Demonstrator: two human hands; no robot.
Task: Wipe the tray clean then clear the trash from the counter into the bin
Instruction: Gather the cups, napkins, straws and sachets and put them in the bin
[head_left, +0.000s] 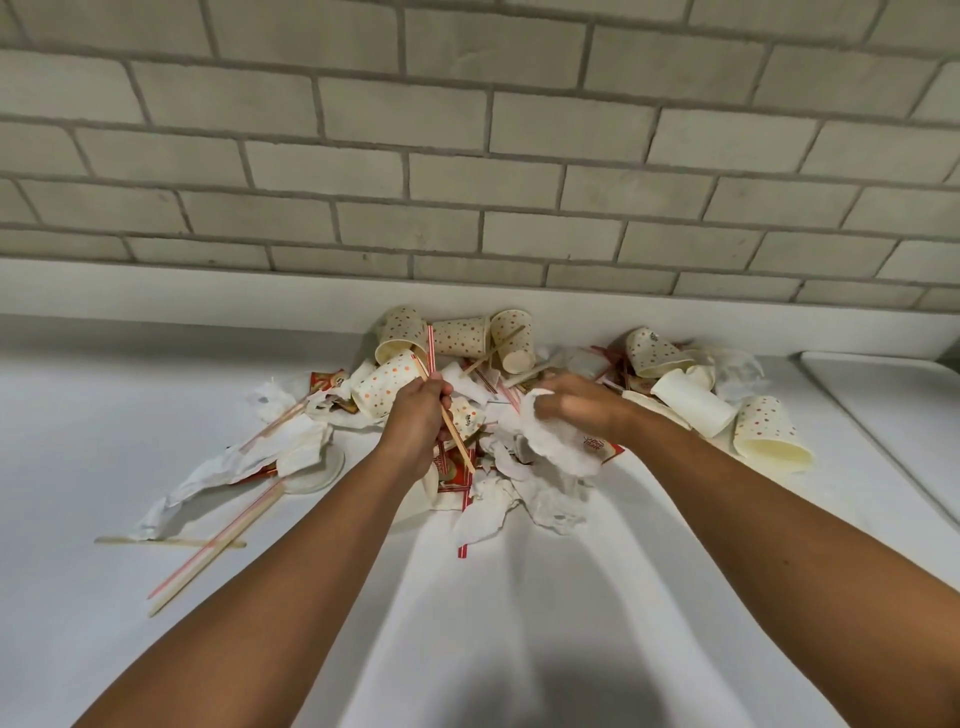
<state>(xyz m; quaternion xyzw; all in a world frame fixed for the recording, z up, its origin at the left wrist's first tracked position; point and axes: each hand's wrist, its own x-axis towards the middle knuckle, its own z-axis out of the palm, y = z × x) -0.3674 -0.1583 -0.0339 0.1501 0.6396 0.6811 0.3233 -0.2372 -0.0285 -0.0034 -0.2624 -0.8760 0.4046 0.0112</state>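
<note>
Through the head camera, the trash heap (483, 483) lies on the white desk (104, 441) close to the brick wall (467, 156), with dotted paper cups (460, 336) tipped over along its far side. The left hand (415, 415) has its grip clamped round a striped straw (430, 348) and a wooden stick (460, 441) at the heap's middle. Just beside it, the right hand (582, 405) grips a crumpled napkin (556, 447). The tray (904, 415) sits at the desk's right end, just past the heap's rightmost cups.
</note>
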